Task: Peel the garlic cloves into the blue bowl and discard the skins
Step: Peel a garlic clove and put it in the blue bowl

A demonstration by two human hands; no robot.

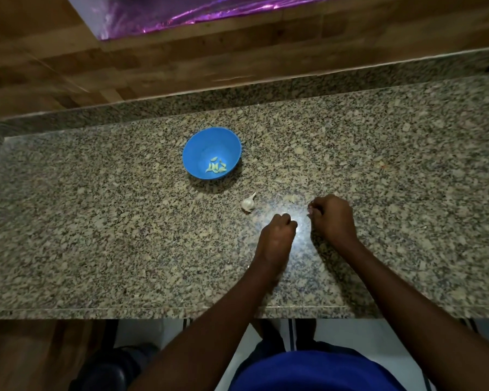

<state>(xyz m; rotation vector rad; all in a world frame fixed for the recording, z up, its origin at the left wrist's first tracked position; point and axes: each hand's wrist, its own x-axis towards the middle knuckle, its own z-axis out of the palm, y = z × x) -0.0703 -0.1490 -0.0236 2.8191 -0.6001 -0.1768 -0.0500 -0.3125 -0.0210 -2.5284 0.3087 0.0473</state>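
A blue bowl (194, 148) stands on the granite counter and holds several peeled garlic cloves (216, 166). In front of it and a little to the right lies a partly stripped garlic bulb (248, 203). My left hand (277, 235) hovers just right of the bulb, fingers curled into a fist; what it holds is hidden. To its right, my right hand (332, 217) pinches a small pale scrap, apparently garlic skin (310, 210), at its fingertips. A few loose skins (291, 198) lie on the counter behind the hands.
The granite counter (96, 221) stretches wide to both sides, with a raised ledge and wooden wall behind. Its front edge runs just under my forearms. A shiny purple sheet (181, 12) is at the top.
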